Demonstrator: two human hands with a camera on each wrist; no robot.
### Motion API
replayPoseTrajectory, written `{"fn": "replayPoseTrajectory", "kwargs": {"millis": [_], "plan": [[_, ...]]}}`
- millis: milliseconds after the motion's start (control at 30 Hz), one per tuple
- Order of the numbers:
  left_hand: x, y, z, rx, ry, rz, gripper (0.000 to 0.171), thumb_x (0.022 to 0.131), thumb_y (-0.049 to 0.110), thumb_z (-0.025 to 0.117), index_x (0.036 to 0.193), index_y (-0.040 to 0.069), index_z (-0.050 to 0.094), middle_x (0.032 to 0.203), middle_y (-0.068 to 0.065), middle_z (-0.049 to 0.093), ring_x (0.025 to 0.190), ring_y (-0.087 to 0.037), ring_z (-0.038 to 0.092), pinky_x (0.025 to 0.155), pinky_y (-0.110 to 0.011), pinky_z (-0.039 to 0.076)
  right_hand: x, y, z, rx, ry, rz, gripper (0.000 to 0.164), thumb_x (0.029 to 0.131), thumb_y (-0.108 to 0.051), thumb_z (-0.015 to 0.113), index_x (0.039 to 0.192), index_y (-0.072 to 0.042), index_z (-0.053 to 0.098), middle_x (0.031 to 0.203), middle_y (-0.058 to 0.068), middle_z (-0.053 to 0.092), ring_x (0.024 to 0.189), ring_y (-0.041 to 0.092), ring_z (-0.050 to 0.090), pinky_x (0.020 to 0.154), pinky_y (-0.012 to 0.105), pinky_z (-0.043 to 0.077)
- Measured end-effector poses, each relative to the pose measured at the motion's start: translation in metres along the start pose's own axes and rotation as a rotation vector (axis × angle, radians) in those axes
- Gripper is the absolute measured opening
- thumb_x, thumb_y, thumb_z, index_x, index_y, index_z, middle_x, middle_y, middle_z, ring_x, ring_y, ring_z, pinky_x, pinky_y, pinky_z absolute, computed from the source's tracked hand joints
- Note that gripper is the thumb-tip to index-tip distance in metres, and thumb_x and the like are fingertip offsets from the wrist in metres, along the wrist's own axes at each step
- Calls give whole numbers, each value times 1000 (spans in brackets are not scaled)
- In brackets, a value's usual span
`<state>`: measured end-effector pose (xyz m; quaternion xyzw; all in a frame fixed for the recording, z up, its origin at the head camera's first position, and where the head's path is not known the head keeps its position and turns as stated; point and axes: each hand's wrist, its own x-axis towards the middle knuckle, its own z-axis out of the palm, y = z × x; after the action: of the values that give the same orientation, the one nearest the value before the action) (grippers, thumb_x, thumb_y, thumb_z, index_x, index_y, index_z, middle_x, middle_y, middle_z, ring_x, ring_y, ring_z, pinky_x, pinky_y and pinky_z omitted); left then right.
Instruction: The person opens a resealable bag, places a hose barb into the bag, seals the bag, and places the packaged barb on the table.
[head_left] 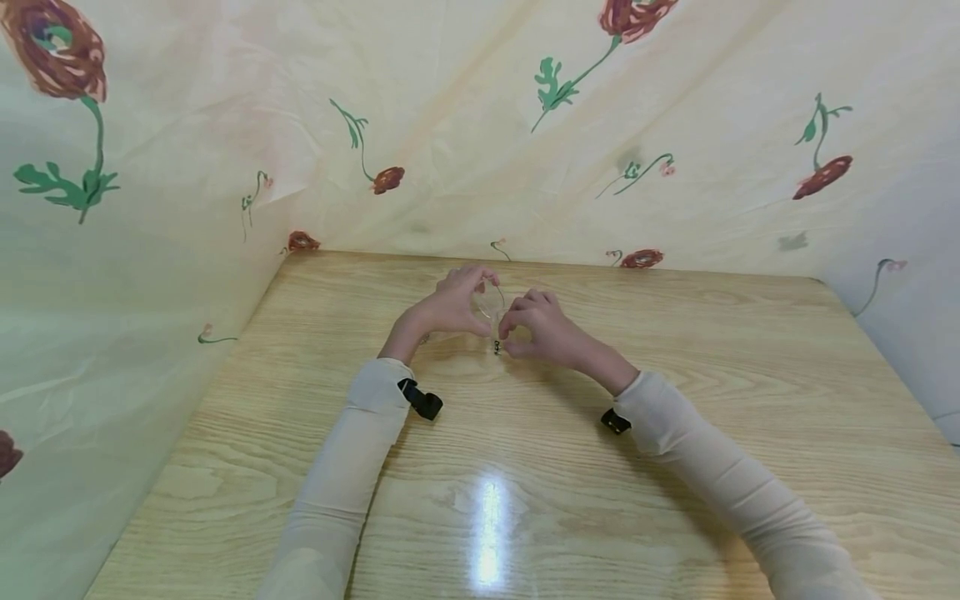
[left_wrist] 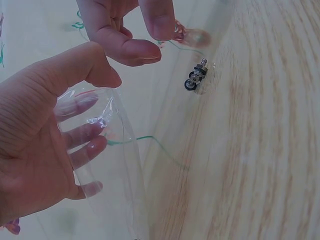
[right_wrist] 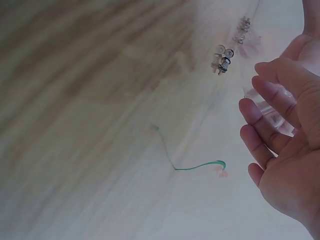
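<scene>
My left hand (head_left: 453, 304) holds a clear plastic bag (left_wrist: 117, 170), thumb near its upper edge and the other fingers seen through the film. My right hand (head_left: 546, 329) is just right of the bag, its fingers bent and slightly spread. Nothing shows between the right thumb and forefinger in the left wrist view. Below the hands, small metal fittings with black rings (right_wrist: 223, 60) rest on the table. A second small group of metal fittings (right_wrist: 242, 30) lies farther off in the right wrist view. Part of the bag is hidden behind the right fingers there.
The wood-grain table (head_left: 480, 433) reaches back to a flowered cloth (head_left: 450, 125) hanging behind it and at the left. A pale wall or sheet (head_left: 907, 333) stands at the right. Black wrist straps (head_left: 423, 402) sit on both sleeves.
</scene>
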<state>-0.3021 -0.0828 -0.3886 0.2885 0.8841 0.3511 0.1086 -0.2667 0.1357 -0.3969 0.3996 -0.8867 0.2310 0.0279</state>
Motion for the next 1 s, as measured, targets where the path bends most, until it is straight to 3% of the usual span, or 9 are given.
{"fn": "replayPoseTrajectory", "kwargs": {"millis": [400,1000], "plan": [[1,-3,2,4,-2,8,71,77,17,77,139,9,43,140,-21,43,123,-31,40,106,-56,27,-1,0,6,-5,-50,-10,8,83,-13,78,90,-11,76,94,6,71,94,24,48,98,55,31],[0,-2,1,0,-1,-6,67,78,17,75,137,14,43,138,-18,44,122,-30,40,106,-55,25,-2,-2,8,-8,-124,-14,10,85,-14,79,94,-13,78,96,6,71,98,26,51,104,62,29]]}}
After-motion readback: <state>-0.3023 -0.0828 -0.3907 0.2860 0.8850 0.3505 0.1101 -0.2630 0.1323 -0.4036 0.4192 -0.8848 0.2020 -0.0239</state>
